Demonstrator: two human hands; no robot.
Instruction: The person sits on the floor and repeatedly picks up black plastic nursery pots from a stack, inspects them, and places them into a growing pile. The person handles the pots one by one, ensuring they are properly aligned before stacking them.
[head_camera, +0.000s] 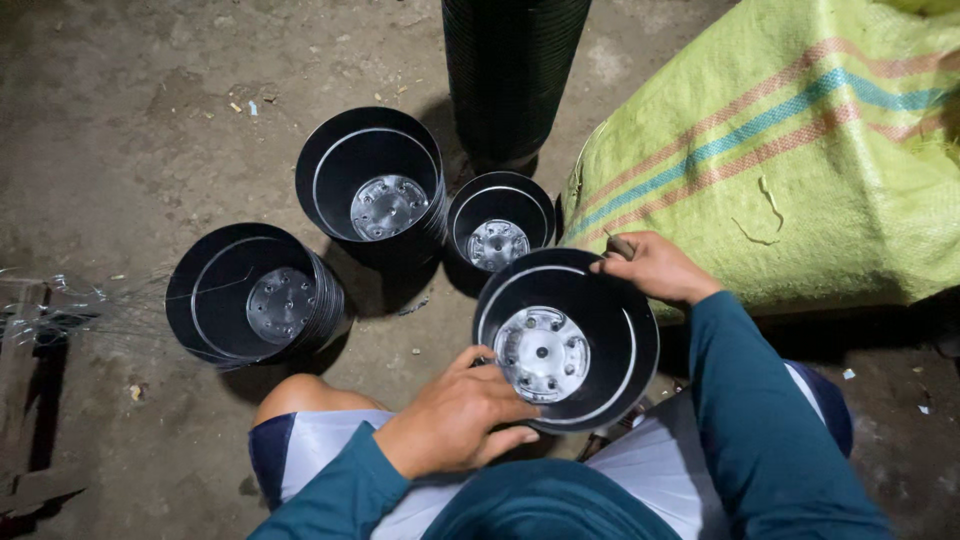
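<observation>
The ground (130, 90) is bare, dark, packed earth or rough concrete, dusty and scattered with small scraps and pebbles, lit only in the middle. At the far left edge lie weathered wooden boards (25, 400) with a tangle of thin clear strands (75, 300) over them. Next comes a stack of black plastic pots (255, 300) tilted toward the camera, its inside bare down to a pale base pierced with drain holes. Beyond it, a second stack of pots (372, 185) stands more upright, likewise with nothing inside. The left hand (455, 420) rests over the person's knee, fingers curled and gripping the near rim of the held black pot (568, 340), which sits just above the lap and shows only its light, holed bottom. Behind that pot a smaller-looking black pot (498, 222) stands on the ground, just beside the second stack, and a tall column of nested pots (512, 75) rises at the top. The right hand (655, 268) is closed on the far rim of the held pot, with a small dark object pinched in its fingers that I cannot identify. At the right a full yellow-green woven sack (800, 150) with coloured stripes lies close behind that hand.
</observation>
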